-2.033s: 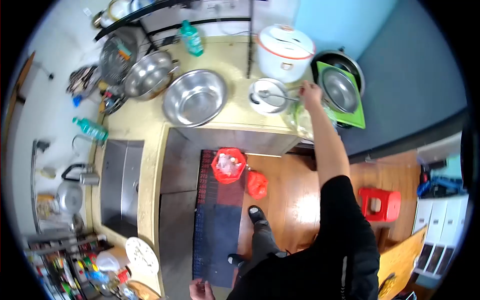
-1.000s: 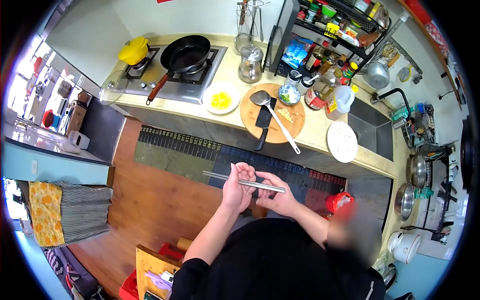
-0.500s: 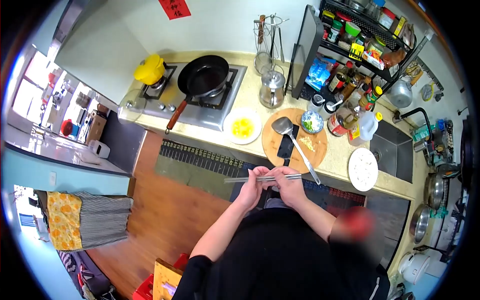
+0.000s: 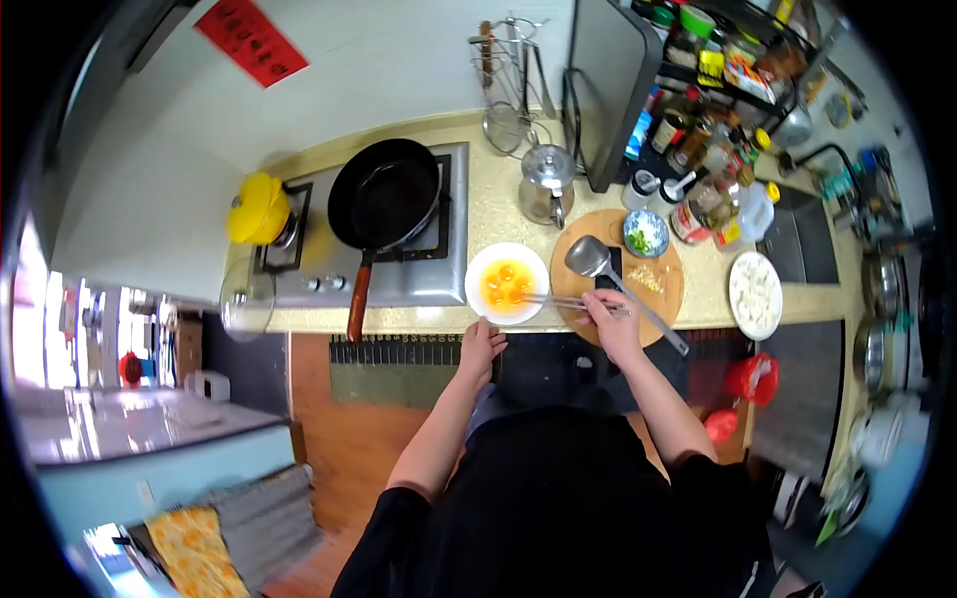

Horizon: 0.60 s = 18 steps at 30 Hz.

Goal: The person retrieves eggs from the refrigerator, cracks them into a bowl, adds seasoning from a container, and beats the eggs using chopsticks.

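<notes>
A white bowl (image 4: pixel 476 302) holding several raw egg yolks stands near the counter's front edge. My right hand (image 4: pixel 613 321) is closed around metal chopsticks (image 4: pixel 566 301), and their tips reach into the egg. Just below the bowl's near rim is my left hand (image 4: pixel 482 349), its thumb and fingers apart; whether a fingertip touches the bowl I cannot tell. To the bowl's right, under the chopsticks, lies a round wooden board (image 4: pixel 666 267). A metal spatula (image 4: pixel 590 258), chopped garlic (image 4: pixel 648 280) and a small patterned bowl (image 4: pixel 646 235) with chopped greens are on it.
A black frying pan (image 4: pixel 385 194) sits on the stove (image 4: pixel 299 289), its wooden handle projecting over the front edge. A yellow pot (image 4: pixel 257 209) is on the left burner. Behind are a metal pot (image 4: pixel 547 184) and bottles (image 4: pixel 688 214). A white plate (image 4: pixel 756 296) stands right, by the sink (image 4: pixel 802 239).
My hands have parted from around the chopsticks. The right hand has carried them forward so the tips are in the egg bowl; the left has moved to the bowl's near side. The view has shifted.
</notes>
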Motion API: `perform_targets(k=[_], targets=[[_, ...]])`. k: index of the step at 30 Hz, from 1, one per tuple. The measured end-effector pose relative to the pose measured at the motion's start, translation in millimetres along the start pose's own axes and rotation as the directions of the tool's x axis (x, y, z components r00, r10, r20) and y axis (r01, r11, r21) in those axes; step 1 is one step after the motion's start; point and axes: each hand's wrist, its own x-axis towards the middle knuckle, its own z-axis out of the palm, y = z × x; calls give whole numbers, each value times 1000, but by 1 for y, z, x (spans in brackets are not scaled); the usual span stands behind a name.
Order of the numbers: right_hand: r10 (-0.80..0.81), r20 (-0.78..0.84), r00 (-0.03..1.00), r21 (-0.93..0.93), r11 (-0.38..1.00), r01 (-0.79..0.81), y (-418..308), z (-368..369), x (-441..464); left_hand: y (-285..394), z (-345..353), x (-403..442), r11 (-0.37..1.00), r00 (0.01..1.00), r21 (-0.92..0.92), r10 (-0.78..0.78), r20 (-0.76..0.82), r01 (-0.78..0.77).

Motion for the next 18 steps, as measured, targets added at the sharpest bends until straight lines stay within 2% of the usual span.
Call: perform_targets(k=[4, 8, 11, 12, 15, 18], targets=[[-56, -295, 954, -8, 998, 56, 43, 37, 10, 35, -4, 18, 995, 976, 38, -95, 195, 90], [19, -365, 931, 44, 999, -3, 76, 65, -5, 48, -9, 35, 984, 942, -2, -172, 289, 180], [96, -518, 850, 269, 962, 55, 65, 77, -14, 49, -9, 49, 969, 908, -53, -207, 363, 242], [80, -546, 834, 272, 958, 86, 65, 77, -15, 54, -3, 45, 972, 910, -45, -201, 363, 232], [147, -473, 869, 243, 970, -32, 90, 75, -17, 46, -5, 60, 983, 915, 43, -182, 360, 178], [211, -497, 841, 395, 919, 4, 86, 79, -18, 43, -2, 64, 985, 950, 115, -154, 271, 127]])
